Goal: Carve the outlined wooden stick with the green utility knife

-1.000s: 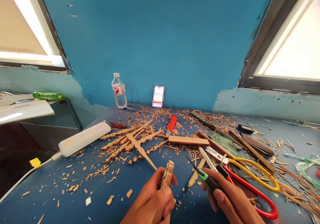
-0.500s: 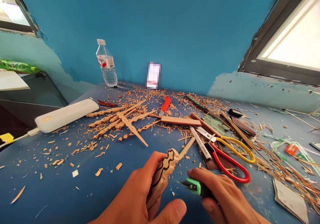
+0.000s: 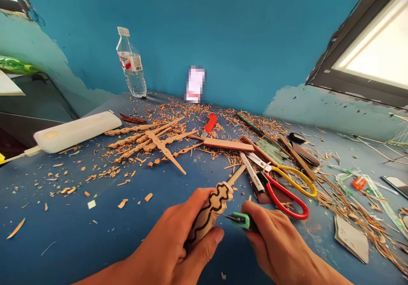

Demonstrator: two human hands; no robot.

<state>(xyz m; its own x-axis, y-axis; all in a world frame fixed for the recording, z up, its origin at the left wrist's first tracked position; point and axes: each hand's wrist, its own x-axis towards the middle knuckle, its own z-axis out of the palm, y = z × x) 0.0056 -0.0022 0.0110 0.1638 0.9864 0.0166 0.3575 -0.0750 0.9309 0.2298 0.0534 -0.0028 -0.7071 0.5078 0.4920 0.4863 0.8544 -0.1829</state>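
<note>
My left hand point(image 3: 178, 234) is wrapped round a piece of wood point(image 3: 212, 208) marked with wavy black lines, its far end partly carved. The fingers and thumb hide the lower part of the wood. In my right hand point(image 3: 270, 234) is a green and black utility knife point(image 3: 242, 220), its blade pointing left at the wood's right side. Whether the blade tip touches the wood I cannot tell. Just beyond the wood lies a thin wooden stick point(image 3: 237, 174). Right of it are a white marker point(image 3: 253, 172) and scissors point(image 3: 287, 191) with one red and one yellow handle.
Several carved wavy sticks point(image 3: 165, 152) lie crossed at mid-table among wood shavings. Beyond them is a red utility knife point(image 3: 209, 126). A water bottle point(image 3: 131, 66) and a blurred phone-like rectangle point(image 3: 195, 84) stand by the blue wall. A white block point(image 3: 78, 132) lies left, a sandpaper-like sheet point(image 3: 351, 238) right.
The knife has moved closer to the wood, its blade now beside the carved edge. My left thumb has drawn in against the wood, whose lined face has turned further into view. The camera view has shifted slightly.
</note>
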